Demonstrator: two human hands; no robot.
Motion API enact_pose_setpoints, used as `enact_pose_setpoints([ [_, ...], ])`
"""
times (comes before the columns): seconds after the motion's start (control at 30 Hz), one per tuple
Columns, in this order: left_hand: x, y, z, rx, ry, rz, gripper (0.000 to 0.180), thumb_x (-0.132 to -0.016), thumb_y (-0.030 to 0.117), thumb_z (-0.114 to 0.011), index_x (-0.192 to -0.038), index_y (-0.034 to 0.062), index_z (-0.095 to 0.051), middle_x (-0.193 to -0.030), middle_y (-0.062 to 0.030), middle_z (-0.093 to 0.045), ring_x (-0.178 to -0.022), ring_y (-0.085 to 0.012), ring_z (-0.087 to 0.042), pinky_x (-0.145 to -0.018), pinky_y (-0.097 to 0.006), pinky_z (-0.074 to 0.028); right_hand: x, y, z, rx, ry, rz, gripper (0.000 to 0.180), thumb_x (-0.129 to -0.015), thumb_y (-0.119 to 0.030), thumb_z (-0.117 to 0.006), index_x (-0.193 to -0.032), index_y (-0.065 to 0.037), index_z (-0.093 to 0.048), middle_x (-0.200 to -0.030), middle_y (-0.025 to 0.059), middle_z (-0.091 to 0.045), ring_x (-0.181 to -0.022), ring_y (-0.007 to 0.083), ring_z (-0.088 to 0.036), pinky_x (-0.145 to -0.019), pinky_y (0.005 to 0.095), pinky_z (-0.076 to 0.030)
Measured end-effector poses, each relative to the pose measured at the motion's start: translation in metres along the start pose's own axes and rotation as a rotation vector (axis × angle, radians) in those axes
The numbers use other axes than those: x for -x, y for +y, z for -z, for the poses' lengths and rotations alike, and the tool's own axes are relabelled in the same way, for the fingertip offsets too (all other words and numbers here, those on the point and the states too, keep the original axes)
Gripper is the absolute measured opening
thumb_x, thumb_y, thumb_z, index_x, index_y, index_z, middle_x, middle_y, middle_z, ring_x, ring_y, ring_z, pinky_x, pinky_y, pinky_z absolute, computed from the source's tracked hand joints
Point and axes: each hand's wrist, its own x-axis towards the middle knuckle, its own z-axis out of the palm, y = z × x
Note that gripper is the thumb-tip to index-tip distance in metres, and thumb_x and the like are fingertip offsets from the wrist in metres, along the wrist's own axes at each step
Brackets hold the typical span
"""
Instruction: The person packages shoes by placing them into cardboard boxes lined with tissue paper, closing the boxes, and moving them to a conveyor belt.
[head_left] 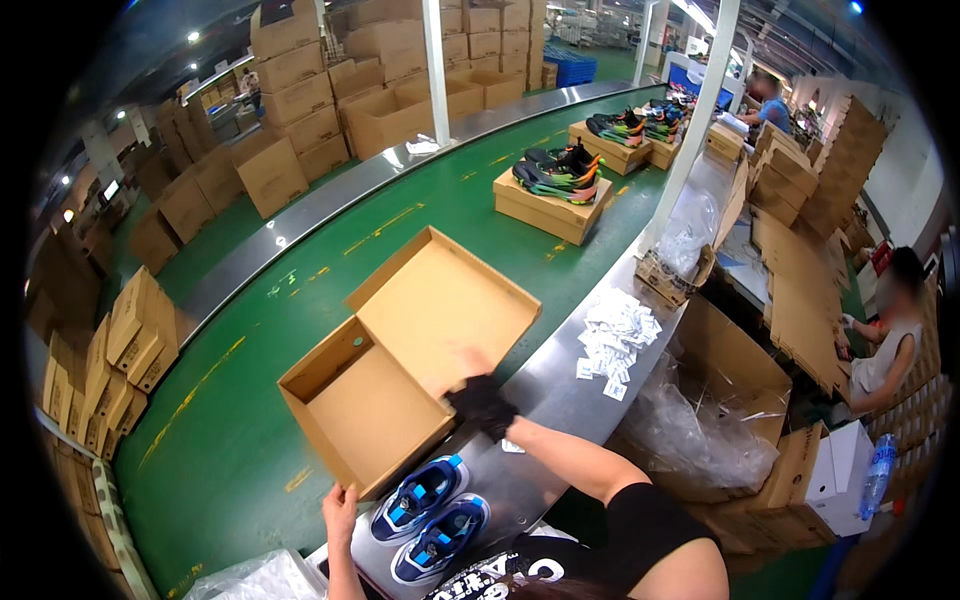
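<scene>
An open cardboard shoebox [370, 405] lies on the green conveyor belt in front of me, its lid [445, 305] folded back to the far side. I see nothing inside it. My left hand [340, 507] grips the box's near left corner, fingers closed over the edge. My right hand [480, 402], in a black fingerless glove, is over the right side of the box by the lid; its fingers are smeared by motion. Between my arms, a pair of blue and white sneakers [430, 515] rests on the metal ledge, touching neither hand.
Small white packets [615, 340] are piled on the metal ledge [560, 385] to the right. Farther along the belt, colourful sneakers [560, 172] stand on a closed box [550, 208]. A large carton with plastic film [690, 430] stands right of me. Co-workers are at the right.
</scene>
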Motion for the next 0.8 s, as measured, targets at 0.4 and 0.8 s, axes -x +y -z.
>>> enact_pose_setpoints([
  [0.4, 0.174, -0.235, 0.204, -0.648, 1.033, 0.051, 0.03, -0.089, 0.018, -0.039, -0.099, -0.0085, -0.049, -0.093, -0.0202, -0.056, -0.088, -0.0301, -0.052, -0.078, -0.035, -0.041, 0.036, -0.06, -0.086, 0.03, -1.357, 0.154, 0.04, -0.08, -0.038, -0.047, -0.106, -0.01, -0.057, -0.099, 0.0153, -0.059, -0.097, 0.0287, -0.054, -0.084, 0.0344, -0.04],
  [0.8, 0.218, -0.114, 0.159, -1.121, 0.499, 0.579, 0.039, -0.084, 0.021, -0.045, -0.118, 0.0036, -0.044, -0.113, -0.0209, -0.048, -0.101, -0.0311, -0.048, -0.081, -0.042, -0.042, 0.035, -0.057, -0.089, -0.056, -1.363, 0.081, 0.037, -0.077, -0.032, -0.053, -0.102, -0.005, -0.059, -0.098, 0.015, -0.059, -0.094, 0.0262, -0.056, -0.081, 0.0333, -0.043],
])
